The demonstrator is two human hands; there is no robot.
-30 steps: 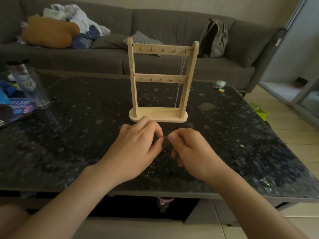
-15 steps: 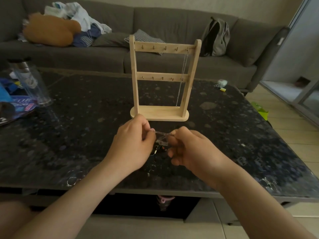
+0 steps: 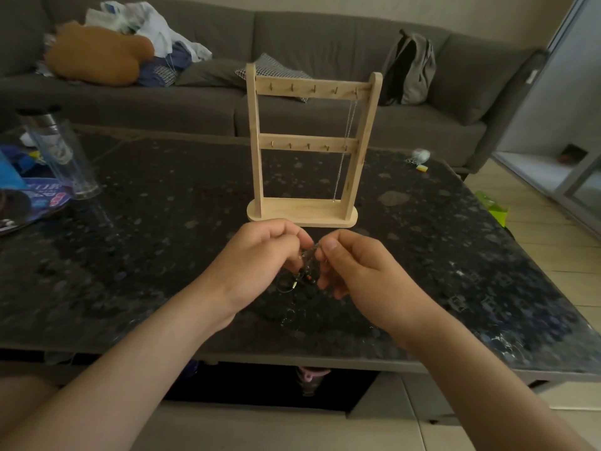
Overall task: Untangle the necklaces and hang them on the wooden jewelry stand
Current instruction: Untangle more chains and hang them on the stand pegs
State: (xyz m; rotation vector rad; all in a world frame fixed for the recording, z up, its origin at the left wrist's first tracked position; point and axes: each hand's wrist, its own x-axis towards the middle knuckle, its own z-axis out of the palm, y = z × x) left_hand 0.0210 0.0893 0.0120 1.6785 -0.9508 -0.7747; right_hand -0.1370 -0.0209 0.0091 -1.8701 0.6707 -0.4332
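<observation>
Just in front of the wooden stand, above the dark speckled bench, a bundle of tangled necklaces is held between two hands. It is pinched from the left by the curled fingers of the left hand. From the right it is pinched by the thumb and fingers of the right hand. Both hands are therefore closed on the bundle, and they are very near each other. Part of the bundle hangs below the fingers, where a dark loop and some small beads are seen. Whether it reaches the bench cannot be told.

The stand is placed upright near the middle of the bench. Two cross bars with small pegs are fixed between its posts. One thin silver chain is hung from the rightmost peg of the top bar and falls straight down beside the right post, almost to the base.

At the left side of the bench a clear bottle is seen beside some blue printed papers. Near the far right edge a small white object is lying. Behind the bench a grey sofa is seen, on which an orange cushion, a pile of clothes and a grey backpack are placed.
</observation>
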